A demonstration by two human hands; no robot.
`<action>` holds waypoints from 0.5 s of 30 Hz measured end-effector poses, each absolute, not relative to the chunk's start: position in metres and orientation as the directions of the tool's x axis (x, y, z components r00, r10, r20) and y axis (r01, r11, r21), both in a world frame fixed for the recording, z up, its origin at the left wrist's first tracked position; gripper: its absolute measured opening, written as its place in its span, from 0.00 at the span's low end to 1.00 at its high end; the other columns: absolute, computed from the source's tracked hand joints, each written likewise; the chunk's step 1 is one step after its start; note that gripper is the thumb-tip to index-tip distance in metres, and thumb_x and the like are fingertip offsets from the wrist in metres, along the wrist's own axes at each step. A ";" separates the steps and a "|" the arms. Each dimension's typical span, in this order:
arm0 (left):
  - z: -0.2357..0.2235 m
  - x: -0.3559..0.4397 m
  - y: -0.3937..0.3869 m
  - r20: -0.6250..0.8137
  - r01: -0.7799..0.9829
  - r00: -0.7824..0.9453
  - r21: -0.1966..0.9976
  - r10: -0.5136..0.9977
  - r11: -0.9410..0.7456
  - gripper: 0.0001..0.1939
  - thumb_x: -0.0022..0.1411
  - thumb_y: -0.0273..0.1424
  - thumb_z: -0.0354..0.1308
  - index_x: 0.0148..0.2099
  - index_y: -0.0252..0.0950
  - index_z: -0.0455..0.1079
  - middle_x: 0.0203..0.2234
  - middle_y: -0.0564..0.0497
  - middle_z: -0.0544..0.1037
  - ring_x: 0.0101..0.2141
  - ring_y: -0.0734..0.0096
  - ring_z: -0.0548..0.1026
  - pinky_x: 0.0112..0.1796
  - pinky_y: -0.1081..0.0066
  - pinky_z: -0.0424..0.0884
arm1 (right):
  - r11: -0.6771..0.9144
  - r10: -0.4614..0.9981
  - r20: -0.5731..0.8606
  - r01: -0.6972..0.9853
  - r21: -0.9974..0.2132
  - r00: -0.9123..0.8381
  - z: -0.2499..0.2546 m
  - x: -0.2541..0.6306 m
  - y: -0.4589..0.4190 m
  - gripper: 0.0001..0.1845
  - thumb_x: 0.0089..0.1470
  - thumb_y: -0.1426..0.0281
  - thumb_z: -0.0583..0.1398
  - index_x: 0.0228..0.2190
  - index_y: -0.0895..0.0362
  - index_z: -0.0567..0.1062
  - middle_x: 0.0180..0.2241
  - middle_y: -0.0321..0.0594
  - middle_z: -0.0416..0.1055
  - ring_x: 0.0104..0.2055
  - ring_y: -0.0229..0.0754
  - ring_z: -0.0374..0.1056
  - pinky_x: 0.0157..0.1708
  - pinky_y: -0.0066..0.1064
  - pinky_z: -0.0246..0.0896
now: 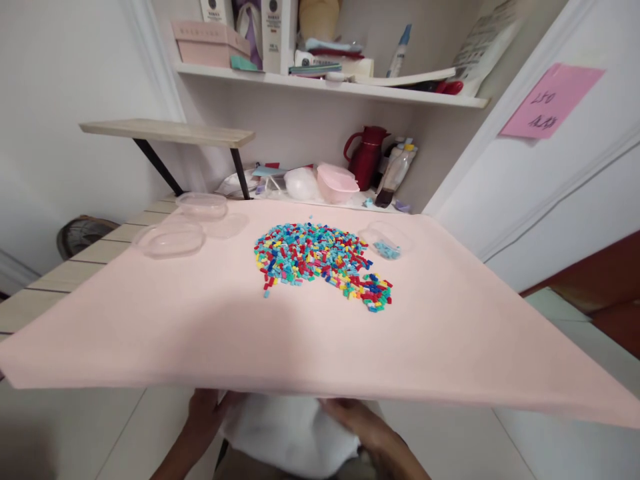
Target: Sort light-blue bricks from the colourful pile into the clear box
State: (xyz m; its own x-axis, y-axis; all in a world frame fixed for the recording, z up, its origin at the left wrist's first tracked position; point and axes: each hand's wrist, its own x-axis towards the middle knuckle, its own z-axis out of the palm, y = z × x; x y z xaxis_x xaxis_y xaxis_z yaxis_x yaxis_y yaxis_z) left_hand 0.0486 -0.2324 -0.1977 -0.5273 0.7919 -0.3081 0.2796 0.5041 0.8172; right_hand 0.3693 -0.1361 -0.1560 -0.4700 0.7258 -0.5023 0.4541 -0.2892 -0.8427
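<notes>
On a pink-covered desk [410, 353], a heap of small multicolored pieces [310, 250] lay. On the heap's near side, past the desk's edge, the left hand [207, 404] and right hand [346, 412] rested beside white fabric [285, 433]; their openness and grip could not be told. A jolt might have scattered the heap's fringe or tipped the clear tub [384, 230] of blue pieces [387, 251] just right of it, mixing colors.

The table edge [425, 395] blocks hands [207, 405] [347, 412], with room above.

Pink note [553, 101] — "250", seemingly
</notes>
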 end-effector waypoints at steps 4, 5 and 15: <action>-0.192 0.062 -0.227 -0.357 0.302 -0.345 0.834 0.868 0.462 0.27 0.38 0.44 0.67 0.43 0.41 0.75 0.43 0.42 0.79 0.52 0.41 0.70 0.54 0.54 0.62 | -0.014 0.621 -0.443 0.556 -0.831 -0.647 -0.144 0.356 -0.144 0.33 0.33 0.70 0.71 0.47 0.50 0.78 0.42 0.40 0.76 0.41 0.48 0.71 0.40 0.31 0.65; -0.189 0.067 -0.223 -0.372 0.307 -0.309 0.833 0.876 0.461 0.27 0.34 0.41 0.69 0.41 0.41 0.76 0.42 0.43 0.80 0.50 0.41 0.72 0.52 0.54 0.64 | 0.027 0.638 -0.431 0.578 -0.816 -0.638 -0.145 0.348 -0.145 0.23 0.38 0.72 0.68 0.41 0.51 0.80 0.37 0.39 0.77 0.38 0.46 0.71 0.38 0.30 0.64; -0.160 0.064 -0.261 -0.339 0.268 -0.183 0.886 0.923 0.379 0.11 0.35 0.33 0.71 0.25 0.44 0.75 0.39 0.47 0.80 0.49 0.45 0.70 0.54 0.56 0.63 | 0.091 0.321 -0.379 0.427 -0.900 -0.868 -0.118 0.359 -0.134 0.13 0.51 0.59 0.61 0.35 0.49 0.83 0.34 0.37 0.79 0.40 0.48 0.73 0.42 0.31 0.64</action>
State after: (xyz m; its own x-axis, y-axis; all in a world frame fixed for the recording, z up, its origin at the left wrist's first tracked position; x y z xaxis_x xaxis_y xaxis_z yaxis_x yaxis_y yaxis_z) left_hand 0.0635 -0.2610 -0.1600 -0.1827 0.9227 -0.3395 0.2679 0.3790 0.8858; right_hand 0.3592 -0.1344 -0.1183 -0.8680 0.3208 -0.3790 0.4266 0.0910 -0.8999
